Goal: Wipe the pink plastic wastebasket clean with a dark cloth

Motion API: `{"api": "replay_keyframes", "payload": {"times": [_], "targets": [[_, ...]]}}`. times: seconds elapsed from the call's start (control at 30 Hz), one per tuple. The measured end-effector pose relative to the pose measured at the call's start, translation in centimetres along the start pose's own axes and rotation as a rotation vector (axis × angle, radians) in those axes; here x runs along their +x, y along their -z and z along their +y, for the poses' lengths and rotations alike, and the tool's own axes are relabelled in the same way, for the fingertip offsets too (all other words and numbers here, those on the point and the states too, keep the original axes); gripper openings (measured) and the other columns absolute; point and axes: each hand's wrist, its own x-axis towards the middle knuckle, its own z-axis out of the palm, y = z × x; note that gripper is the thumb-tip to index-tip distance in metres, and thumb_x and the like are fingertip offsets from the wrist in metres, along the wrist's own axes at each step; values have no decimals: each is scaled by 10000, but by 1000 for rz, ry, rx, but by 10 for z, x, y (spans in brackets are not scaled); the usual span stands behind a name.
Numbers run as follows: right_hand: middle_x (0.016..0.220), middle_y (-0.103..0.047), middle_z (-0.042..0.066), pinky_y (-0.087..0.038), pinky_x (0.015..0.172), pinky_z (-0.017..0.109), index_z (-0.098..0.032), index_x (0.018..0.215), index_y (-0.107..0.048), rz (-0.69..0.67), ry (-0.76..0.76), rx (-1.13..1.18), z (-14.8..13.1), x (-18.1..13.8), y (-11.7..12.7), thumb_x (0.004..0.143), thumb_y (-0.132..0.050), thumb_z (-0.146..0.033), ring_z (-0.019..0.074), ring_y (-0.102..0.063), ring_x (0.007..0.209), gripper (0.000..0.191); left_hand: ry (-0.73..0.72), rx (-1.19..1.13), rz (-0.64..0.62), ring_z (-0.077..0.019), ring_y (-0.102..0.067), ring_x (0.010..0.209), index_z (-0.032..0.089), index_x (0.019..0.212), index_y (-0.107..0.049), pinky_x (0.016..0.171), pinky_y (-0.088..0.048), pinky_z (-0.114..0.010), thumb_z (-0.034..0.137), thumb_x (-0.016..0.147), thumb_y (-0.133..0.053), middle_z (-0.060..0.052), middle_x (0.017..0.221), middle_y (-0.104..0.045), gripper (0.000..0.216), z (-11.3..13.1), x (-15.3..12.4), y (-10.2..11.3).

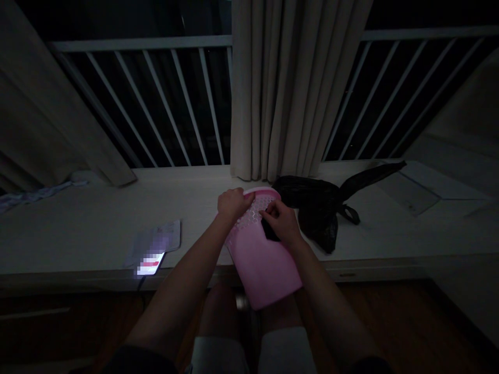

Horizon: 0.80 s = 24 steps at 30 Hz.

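Note:
A pink plastic wastebasket (265, 270), with a honeycomb band of holes below its rim, leans tilted between the ledge and my legs. My left hand (232, 203) is closed on the rim at its upper left, thumb over the edge. On the basket's upper right side, my right hand (284, 221) pinches a small black piece (270, 231) lying against the wall; its material is too dark to tell. Just beyond that hand, a crumpled black plastic bag (319, 208) rests on the ledge, one end sticking out to the right.
The white ledge (202, 208) runs below the railing (156, 104). At left lie a lit phone (152, 264) and a flat packet (171, 234). A curtain (268, 93) hangs behind the basket. An open pale box (424, 182) stands at right.

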Motion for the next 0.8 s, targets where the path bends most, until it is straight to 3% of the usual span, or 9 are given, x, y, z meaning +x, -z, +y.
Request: {"api": "replay_keyframes", "payload": {"times": [0.8], "targets": [[549, -449, -70, -327, 535, 244, -226, 647, -464, -10, -3, -4, 1, -1, 2, 722, -678, -359, 110, -412, 517, 262, -2, 5, -1, -312, -656, 956, 136, 1055, -689, 793, -482, -383, 624, 884, -312, -187, 989, -697, 640, 2, 0, 0]]}}
